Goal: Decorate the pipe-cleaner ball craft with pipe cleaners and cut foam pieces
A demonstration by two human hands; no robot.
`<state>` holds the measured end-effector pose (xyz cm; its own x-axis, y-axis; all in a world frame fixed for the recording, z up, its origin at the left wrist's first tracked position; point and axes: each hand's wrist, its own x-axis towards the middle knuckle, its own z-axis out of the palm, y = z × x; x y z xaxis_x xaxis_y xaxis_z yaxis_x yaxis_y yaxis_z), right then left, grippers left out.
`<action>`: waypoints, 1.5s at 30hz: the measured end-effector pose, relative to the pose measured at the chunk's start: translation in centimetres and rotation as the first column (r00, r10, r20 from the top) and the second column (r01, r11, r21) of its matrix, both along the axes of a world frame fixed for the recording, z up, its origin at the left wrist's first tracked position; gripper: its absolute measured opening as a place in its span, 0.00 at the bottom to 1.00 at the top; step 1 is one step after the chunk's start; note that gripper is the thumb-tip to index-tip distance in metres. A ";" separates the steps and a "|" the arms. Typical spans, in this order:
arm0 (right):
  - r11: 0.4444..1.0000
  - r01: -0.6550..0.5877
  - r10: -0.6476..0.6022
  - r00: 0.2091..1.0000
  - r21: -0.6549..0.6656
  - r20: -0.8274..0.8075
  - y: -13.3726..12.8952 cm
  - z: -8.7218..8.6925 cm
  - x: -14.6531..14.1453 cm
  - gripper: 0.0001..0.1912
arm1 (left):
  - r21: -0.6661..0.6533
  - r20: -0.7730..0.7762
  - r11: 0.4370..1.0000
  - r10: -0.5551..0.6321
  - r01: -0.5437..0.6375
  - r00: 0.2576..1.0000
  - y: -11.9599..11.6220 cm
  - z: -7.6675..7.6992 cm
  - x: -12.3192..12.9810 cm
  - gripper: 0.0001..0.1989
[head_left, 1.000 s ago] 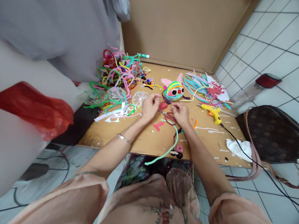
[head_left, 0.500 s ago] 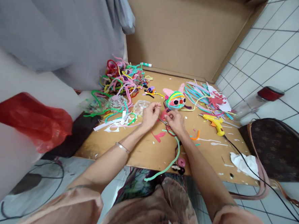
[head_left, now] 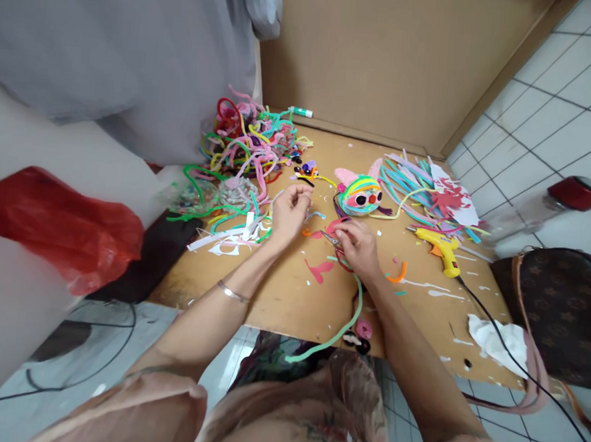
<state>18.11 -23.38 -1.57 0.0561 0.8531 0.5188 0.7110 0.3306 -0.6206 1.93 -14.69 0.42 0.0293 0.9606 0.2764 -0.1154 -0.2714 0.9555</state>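
Observation:
My left hand (head_left: 292, 211) is held over the middle of the table with its fingers pinched together; what they hold, if anything, is too small to tell. To its right, my right hand (head_left: 357, 245) is closed on small scissors (head_left: 330, 239), whose blades point left. Just beyond my hands sits a colorful ball-shaped figure (head_left: 361, 196) with pink ears, dark round eyes and a red nose. Pink-red scraps (head_left: 318, 270) lie below the scissors. A pale green fuzzy stem (head_left: 336, 338) curves from near my right hand over the table's front edge.
Tangled fuzzy stems (head_left: 250, 145) pile up at the back left, more stems (head_left: 408, 181) at the back right. A yellow glue gun (head_left: 438, 248), crumpled tissue (head_left: 496, 340), brown bag (head_left: 555, 310) and clear bottle (head_left: 541, 209) are on the right. Cardboard (head_left: 400, 61) stands behind.
My left hand has lifted a little away from my right hand, uncovering small scraps between them. The view has shifted slightly, and the scissors show more clearly.

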 end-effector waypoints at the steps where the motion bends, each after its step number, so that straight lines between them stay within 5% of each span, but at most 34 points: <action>1: 0.999 -0.035 0.036 0.995 -0.009 0.089 0.2 0.0 -0.4 0.12 | 0.003 -0.009 1.000 0.000 0.001 1.000 0.0 0.0 0.0 0.05; 4: 0.994 -0.044 0.076 0.936 -0.100 0.345 0.8 0.2 -1.7 0.13 | 0.054 -0.089 0.998 -0.027 0.032 0.996 -0.1 -0.3 0.1 0.06; 9: 0.971 0.125 0.053 0.717 -0.203 0.695 1.5 0.5 -3.6 0.12 | 0.092 -0.202 0.995 -0.029 0.048 0.979 -0.5 -0.8 0.5 0.08; 19: 0.992 0.125 -0.096 0.719 0.007 0.688 1.5 -1.7 -3.7 0.17 | 0.096 -0.281 0.988 -0.089 0.120 0.955 -2.1 0.0 0.7 0.11; 25: 0.985 0.060 -0.137 0.836 0.159 0.532 0.6 -1.3 -3.2 0.17 | 0.143 -0.312 0.983 -0.063 0.112 0.948 -2.4 0.3 0.7 0.10; 30: 0.994 0.026 -0.036 0.994 0.104 0.099 -0.1 -0.5 -2.8 0.15 | 0.126 -0.368 0.984 -0.068 0.122 0.927 -2.7 0.5 0.9 0.11; 35: 1.000 0.000 -0.005 0.973 -0.022 -0.231 -0.4 -0.4 -2.9 0.14 | 0.059 -0.463 0.979 -0.146 0.195 0.874 -3.3 0.8 0.9 0.14; 45: 0.997 0.057 -0.071 0.937 -0.051 -0.342 -1.1 0.4 -2.8 0.14 | 0.046 -0.471 0.960 -0.224 0.277 0.853 -4.1 0.6 1.3 0.16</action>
<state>15.36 -24.50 -1.12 0.2800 0.8613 0.4241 0.4713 0.2615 -0.8423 3.21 -18.79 0.98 0.4133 0.8685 0.2736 0.2487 -0.3967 0.8836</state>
